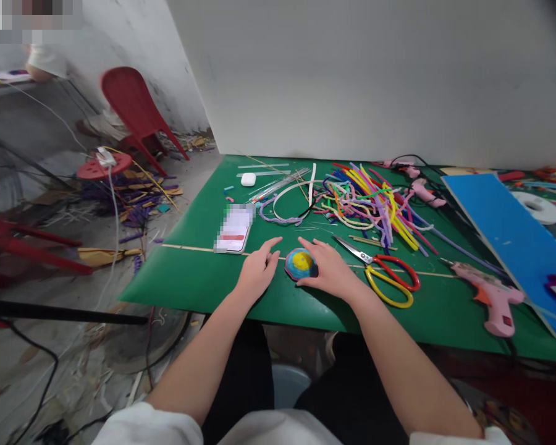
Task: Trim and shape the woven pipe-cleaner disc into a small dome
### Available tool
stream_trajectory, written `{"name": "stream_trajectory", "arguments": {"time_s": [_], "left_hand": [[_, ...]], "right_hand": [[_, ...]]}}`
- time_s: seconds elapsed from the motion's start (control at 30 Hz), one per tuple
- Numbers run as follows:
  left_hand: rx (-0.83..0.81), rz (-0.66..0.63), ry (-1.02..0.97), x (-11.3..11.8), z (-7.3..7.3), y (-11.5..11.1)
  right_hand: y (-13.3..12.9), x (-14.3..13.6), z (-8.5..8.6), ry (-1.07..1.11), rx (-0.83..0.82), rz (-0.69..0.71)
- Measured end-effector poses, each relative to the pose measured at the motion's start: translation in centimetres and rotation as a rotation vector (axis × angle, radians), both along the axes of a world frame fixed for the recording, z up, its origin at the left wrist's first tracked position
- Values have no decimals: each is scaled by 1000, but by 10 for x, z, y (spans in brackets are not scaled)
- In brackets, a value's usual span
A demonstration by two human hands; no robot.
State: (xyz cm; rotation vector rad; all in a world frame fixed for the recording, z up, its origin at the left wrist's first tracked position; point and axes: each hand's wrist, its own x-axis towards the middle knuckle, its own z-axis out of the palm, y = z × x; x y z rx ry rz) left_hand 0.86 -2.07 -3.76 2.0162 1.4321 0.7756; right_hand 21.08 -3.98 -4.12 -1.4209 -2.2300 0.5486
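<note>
A small round piece point(300, 264), blue with a yellow middle and a thin pinkish rim, lies on the green tabletop in front of me. My right hand point(331, 269) curves around its right side, thumb at the near edge and fingers at the far edge. To its left, my left hand point(258, 269) rests low over the table with fingers partly stretched, apart from the piece and holding nothing. Scissors point(368, 259) with one red and one yellow handle lie partly open just right of my right hand. A phone point(234, 232) lies beyond my left hand.
Colourful pipe cleaners point(370, 201) are heaped at the back, beside a white headband point(282, 191) and a white earbud case point(248, 179). Rightward lie a pink glue gun point(491, 293), a blue board point(505, 228) and a tape roll point(537, 207). A white panel point(352, 80) stands behind.
</note>
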Motion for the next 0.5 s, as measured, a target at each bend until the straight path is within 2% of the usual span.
{"name": "stream_trajectory", "arguments": {"time_s": [0.13, 0.23, 0.37, 0.43, 0.5], "left_hand": [[-11, 6, -87, 0, -1, 1], [-73, 0, -281, 2, -4, 2], [-375, -93, -645, 9, -3, 3], [-513, -115, -753, 12, 1, 2], [-566, -96, -814, 15, 6, 2]], "right_hand": [[-1, -5, 2, 52, 17, 13], [-2, -6, 7, 159, -5, 16], [-4, -7, 13, 343, -37, 5], [-5, -7, 15, 437, -60, 5], [-6, -6, 17, 548, -126, 8]]}}
